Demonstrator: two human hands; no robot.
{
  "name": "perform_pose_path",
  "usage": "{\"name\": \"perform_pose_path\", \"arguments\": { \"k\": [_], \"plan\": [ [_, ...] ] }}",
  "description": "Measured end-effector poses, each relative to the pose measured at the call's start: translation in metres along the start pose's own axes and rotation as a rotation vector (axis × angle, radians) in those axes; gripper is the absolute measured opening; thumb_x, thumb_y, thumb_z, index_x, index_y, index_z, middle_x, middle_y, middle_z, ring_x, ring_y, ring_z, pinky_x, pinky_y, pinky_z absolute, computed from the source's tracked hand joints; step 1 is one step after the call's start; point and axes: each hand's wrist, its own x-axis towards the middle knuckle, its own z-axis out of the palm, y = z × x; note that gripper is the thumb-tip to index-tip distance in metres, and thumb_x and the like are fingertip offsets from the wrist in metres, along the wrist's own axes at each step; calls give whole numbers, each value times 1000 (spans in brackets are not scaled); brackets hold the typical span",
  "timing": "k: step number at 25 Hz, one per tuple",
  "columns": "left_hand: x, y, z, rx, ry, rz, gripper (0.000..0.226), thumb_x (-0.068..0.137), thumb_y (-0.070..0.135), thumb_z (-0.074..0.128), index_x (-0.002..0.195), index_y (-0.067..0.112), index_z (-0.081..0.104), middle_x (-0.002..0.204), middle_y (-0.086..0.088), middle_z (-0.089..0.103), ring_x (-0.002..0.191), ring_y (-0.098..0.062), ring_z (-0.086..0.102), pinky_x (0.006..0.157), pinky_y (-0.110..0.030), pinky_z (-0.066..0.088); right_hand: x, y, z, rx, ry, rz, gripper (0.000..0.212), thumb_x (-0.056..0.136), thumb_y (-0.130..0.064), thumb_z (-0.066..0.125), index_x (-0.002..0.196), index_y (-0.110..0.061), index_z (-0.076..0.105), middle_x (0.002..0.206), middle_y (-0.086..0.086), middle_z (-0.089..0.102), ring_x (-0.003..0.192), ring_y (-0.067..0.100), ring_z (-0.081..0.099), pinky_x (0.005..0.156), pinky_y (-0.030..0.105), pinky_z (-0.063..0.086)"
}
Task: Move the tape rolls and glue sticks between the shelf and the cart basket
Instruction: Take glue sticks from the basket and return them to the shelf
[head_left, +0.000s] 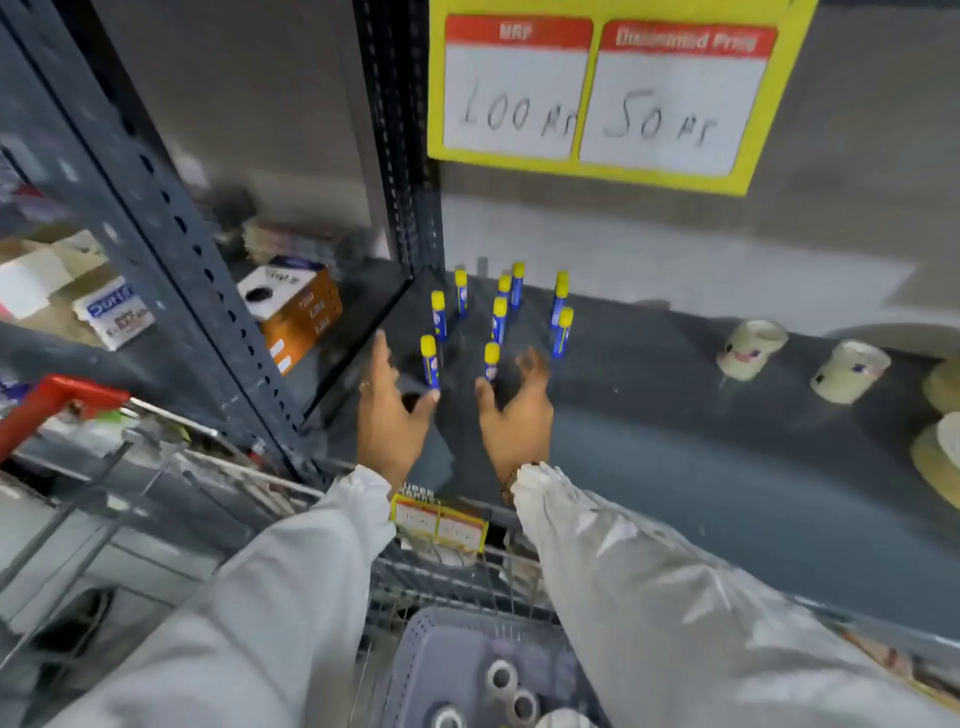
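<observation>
The left hand (389, 410) and right hand (517, 410) reach side by side over the shelf (675, 441), both open with fingers spread and holding nothing. The left thumb lies just beside the base of the nearest glue stick (430, 361); whether it touches cannot be told. The right thumb lies just below a second stick (491, 361), and the curled right fingers are near another stick (562, 332). All the glue sticks (500, 319) stand upright in a loose cluster on the shelf near its back left corner, blue bodies with yellow caps. Tape rolls (750, 347) sit well apart to the right on the same shelf, with more at the right edge (940, 457). Both arms wear pale sleeves (649, 597), and a watch (511, 480) shows at the right wrist.

Below the arms is the cart (156, 457) with a red handle (57, 405); in it sits a grey basket (415, 649) holding several tape rolls (501, 675). A yellow price sign (602, 93) hangs above the shelf, and a small yellow tag (439, 525) sits on its front edge. Boxes (296, 306) lie in the bay to the left.
</observation>
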Motion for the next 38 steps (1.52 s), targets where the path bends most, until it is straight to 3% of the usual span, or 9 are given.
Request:
{"name": "perform_pose_path", "arguments": {
  "k": [4,7,10,14,18,24,31,34,38],
  "plan": [
    [-65,-16,-20,397,204,555,49,92,20,49,135,3,33,146,-20,32,137,-29,24,117,-35,16,-53,2,-21,60,79,-181,47,92,-17,53,133,0,38,135,17,47,127,24,41,107,28,31],
    [-117,-64,-19,618,24,835,41,88,25,43,126,10,37,149,-15,18,142,-28,12,117,-43,2,-103,15,-46,-157,-118,-657,31,94,-25,48,119,-7,47,113,18,61,102,24,49,91,33,39],
    [-175,-127,0,748,-249,921,31,93,31,34,114,11,47,130,-15,42,120,-33,39,110,-47,19,-131,58,-62,-332,-336,-933,20,96,-26,44,109,-12,50,92,13,70,80,27,59,71,35,49],
    [-249,-189,47,682,-703,441,38,80,31,43,115,17,45,95,-14,70,86,-34,65,76,-40,48,-153,156,-79,-558,-506,-706,34,99,-32,32,105,-10,57,84,14,71,70,30,68,53,31,55],
    [-294,-192,99,642,-917,-86,60,82,38,57,133,16,35,117,-16,61,106,-36,57,84,-40,45,-171,220,-101,-760,-673,-405,33,90,-25,41,97,-3,64,77,18,70,64,32,67,52,29,52],
    [-301,-206,126,853,-1009,-110,62,79,13,57,132,7,27,124,-17,54,107,-38,55,82,-41,43,-176,250,-103,-809,-669,-143,38,89,-28,37,112,-6,57,97,21,70,86,33,66,76,35,50],
    [-276,-234,85,623,-1133,-62,55,82,7,55,133,16,37,133,-12,50,121,-32,50,99,-40,40,-175,255,-96,-902,-627,46,27,95,-13,40,111,-4,59,96,21,69,82,31,66,79,34,53],
    [-258,-245,50,634,-1178,22,50,81,9,56,129,18,43,132,-8,51,119,-31,51,98,-40,42,-189,266,-90,-929,-851,9,22,84,-1,58,103,-4,68,97,19,69,86,31,68,75,32,52],
    [-246,-260,21,613,-1184,-4,40,82,13,56,121,18,49,127,-6,53,112,-28,54,91,-35,43,-232,295,-67,-1021,-1230,17,30,81,-21,64,110,-15,64,110,15,62,99,35,62,82,39,53]
  ]
}}
